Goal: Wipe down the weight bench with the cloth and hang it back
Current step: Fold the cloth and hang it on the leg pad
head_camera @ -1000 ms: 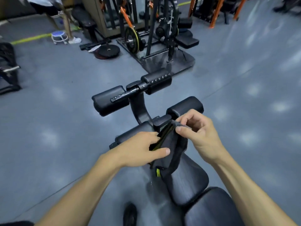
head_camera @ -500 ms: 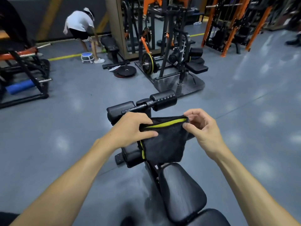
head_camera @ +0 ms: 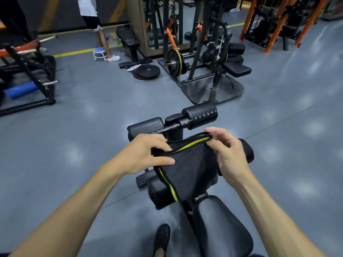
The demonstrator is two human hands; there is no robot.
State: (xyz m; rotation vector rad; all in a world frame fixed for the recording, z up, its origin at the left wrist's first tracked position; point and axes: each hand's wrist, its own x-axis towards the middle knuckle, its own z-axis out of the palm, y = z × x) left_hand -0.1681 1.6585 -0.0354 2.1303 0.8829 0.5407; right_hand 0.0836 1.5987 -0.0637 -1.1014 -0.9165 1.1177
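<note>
A: Where is the cloth [head_camera: 189, 167]?

B: In the air above the weight bench [head_camera: 222, 225], hanging in front of its foam leg rollers [head_camera: 199, 115] at twelve o'clock. The left hand [head_camera: 146, 154] pinches the nine o'clock corner, the right hand [head_camera: 228, 154] the two o'clock corner.

A: How will it handle?

B: It looks light, soft and limp. Gripping the yellow-trimmed hem should keep it spread.
</note>
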